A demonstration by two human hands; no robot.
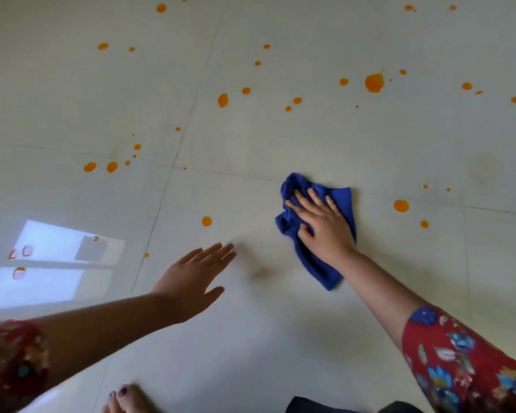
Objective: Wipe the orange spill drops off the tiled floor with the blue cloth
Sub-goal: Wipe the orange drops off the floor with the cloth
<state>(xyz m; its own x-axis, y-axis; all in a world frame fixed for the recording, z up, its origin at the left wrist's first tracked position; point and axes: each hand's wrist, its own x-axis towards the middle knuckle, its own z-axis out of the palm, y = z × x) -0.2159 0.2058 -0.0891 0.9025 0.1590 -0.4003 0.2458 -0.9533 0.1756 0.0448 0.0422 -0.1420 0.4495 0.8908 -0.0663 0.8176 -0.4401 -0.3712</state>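
A crumpled blue cloth (343, 201) lies on the pale tiled floor (251, 150) at centre right. My right hand (320, 223) presses flat on it, fingers spread and straight, thumb against the bunched left edge. My left hand (195, 275) hovers low over the floor to the cloth's left, fingers straight, holding nothing. Several orange drops dot the tiles: one (206, 221) between my hands, a large one (401, 205) right of the cloth, the biggest (374, 83) farther off, a pair (101, 166) at left.
A bright window reflection (57, 263) lies on the tiles at the left, with faint drops in it. My bare foot (125, 399) shows at the bottom edge. A faint smear (259, 272) marks the tile between my hands. Grout lines cross the floor.
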